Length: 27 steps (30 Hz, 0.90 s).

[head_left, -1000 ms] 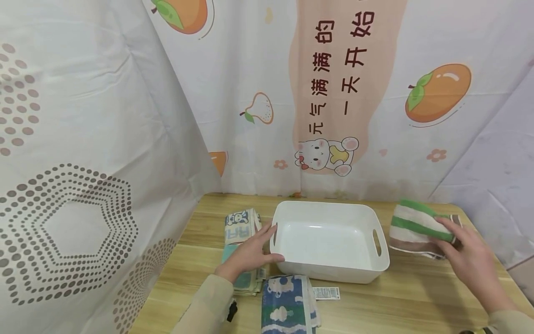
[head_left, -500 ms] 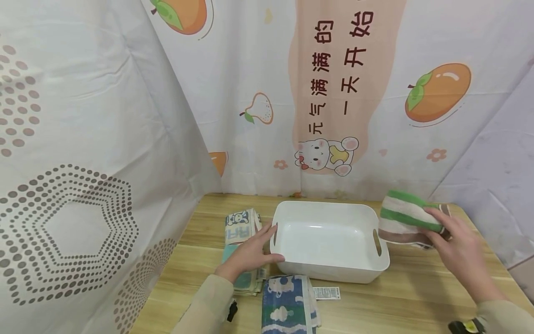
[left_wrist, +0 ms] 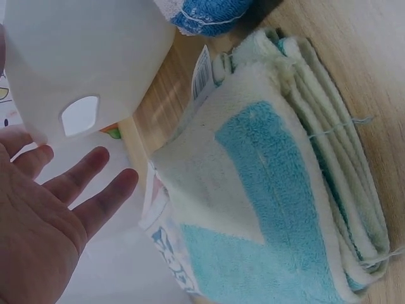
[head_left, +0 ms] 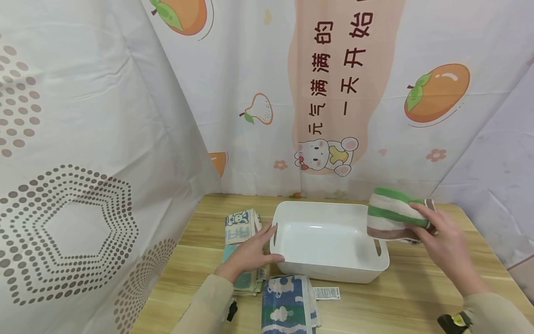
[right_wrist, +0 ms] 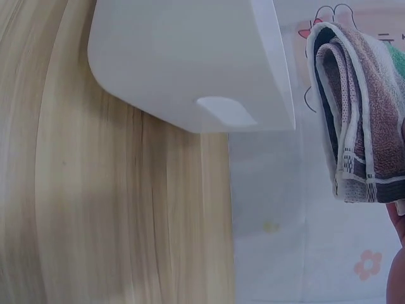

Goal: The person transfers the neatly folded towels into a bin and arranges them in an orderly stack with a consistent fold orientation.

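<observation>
The right hand [head_left: 444, 243] pinches one end of a folded striped towel [head_left: 390, 214] between thumb and fingers; the rest of the cloth juts out ahead of the fingertips, over the right end of a white basin [head_left: 321, 246]. The left hand [head_left: 250, 253] has its fingers extended and spread at the basin's opposite end, the thumb at the near corner; whether every fingertip touches the wall is hard to tell.

Just outside the left fingers lies a folded teal and cream towel [head_left: 237, 221], partly hidden under that hand. Nearer the person than the left thumb is a folded blue towel [head_left: 285, 306], with a white label [head_left: 327, 293] sticking out beside it, in front of the basin. A small black object [head_left: 232, 311] shows behind the left fingers, beside the sleeve. All this is on a wooden table [head_left: 200, 232]; beyond both hands' fingers hangs a printed curtain [head_left: 250, 153].

The left wrist view adds the teal towel's stacked layers, loose threads and a barcode tag, which the head view mostly hides. The right wrist view shows the striped towel's dark-edged folds and a strip of curtain between cloth and basin wall, though most of the gripping fingers fall outside it.
</observation>
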Tool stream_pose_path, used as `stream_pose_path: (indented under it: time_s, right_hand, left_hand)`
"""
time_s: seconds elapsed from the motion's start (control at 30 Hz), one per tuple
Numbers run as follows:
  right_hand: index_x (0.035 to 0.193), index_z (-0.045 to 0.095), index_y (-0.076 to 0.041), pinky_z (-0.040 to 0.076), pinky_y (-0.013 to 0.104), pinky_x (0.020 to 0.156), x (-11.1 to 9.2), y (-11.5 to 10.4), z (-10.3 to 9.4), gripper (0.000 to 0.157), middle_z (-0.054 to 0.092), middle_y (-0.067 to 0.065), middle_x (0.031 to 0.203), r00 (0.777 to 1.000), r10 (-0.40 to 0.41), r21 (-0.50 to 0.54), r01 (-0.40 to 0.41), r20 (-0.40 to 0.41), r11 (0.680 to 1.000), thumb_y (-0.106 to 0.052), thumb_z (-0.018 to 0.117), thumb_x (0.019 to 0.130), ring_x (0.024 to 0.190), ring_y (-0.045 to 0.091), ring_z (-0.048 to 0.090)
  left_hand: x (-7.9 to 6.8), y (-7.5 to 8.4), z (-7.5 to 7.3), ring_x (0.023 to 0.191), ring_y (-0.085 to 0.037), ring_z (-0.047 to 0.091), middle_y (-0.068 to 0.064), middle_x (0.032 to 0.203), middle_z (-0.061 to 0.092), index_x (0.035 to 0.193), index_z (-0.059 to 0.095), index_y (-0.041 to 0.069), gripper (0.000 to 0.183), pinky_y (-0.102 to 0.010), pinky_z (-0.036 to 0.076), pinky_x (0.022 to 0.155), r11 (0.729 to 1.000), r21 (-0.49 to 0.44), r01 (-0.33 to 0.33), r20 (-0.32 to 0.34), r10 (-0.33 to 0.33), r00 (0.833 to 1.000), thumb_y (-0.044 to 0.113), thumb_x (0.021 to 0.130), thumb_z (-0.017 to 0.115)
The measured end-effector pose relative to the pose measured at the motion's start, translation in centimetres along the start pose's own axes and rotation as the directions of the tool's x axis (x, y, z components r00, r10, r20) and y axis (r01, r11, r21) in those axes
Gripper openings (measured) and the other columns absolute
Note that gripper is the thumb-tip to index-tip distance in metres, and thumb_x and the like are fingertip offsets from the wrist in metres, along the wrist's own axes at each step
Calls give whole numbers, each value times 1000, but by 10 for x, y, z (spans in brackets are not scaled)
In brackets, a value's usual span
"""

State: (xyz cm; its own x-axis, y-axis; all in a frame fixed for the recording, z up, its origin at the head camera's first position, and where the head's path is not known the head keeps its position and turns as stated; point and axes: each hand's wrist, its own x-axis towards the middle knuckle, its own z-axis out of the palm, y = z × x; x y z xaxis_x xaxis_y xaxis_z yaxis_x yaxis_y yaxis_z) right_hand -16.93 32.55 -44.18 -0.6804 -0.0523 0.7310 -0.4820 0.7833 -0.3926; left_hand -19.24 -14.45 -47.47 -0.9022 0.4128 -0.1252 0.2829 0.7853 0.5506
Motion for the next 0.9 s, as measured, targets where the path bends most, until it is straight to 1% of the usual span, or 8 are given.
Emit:
stream_pose_path:
  time_s: [0.27,0.37,0.43,0.5,0.6,0.7,0.77,0.9]
  right_hand:
    - [125,70,-6,38,13,65,5,-8,9,70,62,15,94,999,-31,1,31,5,1000,17,85,61,85,-12,38]
    - [125,70,-7,38,13,66,6,-9,13,68,62,16,95,999,-47,20,47,-2,999,14,86,62,86,-11,39]
    - [125,70,-7,39,13,66,6,-11,15,64,63,16,96,998,-60,28,61,-7,998,11,87,65,87,-10,40]
    - [125,70,-7,39,13,66,7,-13,17,56,63,16,95,997,-73,31,73,-9,997,1,88,72,86,-9,41]
    - [126,70,-8,40,13,65,9,-17,20,48,63,15,96,996,-85,39,85,-5,996,-13,85,80,85,-7,42]
    - [126,70,-9,39,14,63,12,-21,22,47,63,15,97,996,-94,47,94,-1,994,-21,82,82,82,-4,43]
    - [126,71,-10,39,15,61,13,-24,24,48,63,15,97,994,-108,36,108,1,993,-20,83,80,80,-1,44]
    - [126,70,-9,40,16,61,15,-31,29,62,62,16,97,992,-125,29,125,6,992,2,89,68,79,3,45]
  left_hand:
    - [-2,2,-5,154,-31,23,5,172,10,164,25,27,98,-59,36,115,1000,-3,6,18,-6,1000,73,87,63]
    - [-2,3,-7,155,-33,22,1,172,12,163,27,24,94,-60,32,117,1000,18,-23,-1,23,1000,71,89,62]
    - [-2,6,-10,154,-35,22,-1,171,14,163,29,23,91,-60,30,118,998,38,-43,-23,44,999,70,91,60]
    - [0,9,-12,154,-37,23,-2,171,16,162,31,23,89,-60,29,119,996,59,-65,-49,68,996,69,92,60]
    - [5,14,-16,154,-36,23,1,171,15,163,30,24,87,-59,29,119,994,74,-82,-78,88,993,68,93,59]
    - [10,21,-19,154,-34,25,3,171,14,163,28,26,87,-59,31,118,992,77,-101,-101,108,989,68,94,58]
    - [13,27,-20,154,-31,25,5,171,15,163,27,27,86,-59,32,118,991,73,-110,-110,117,987,68,94,58]
    - [18,39,-22,154,-26,26,7,170,22,163,27,33,84,-59,31,118,992,37,-117,-125,120,985,69,94,57]
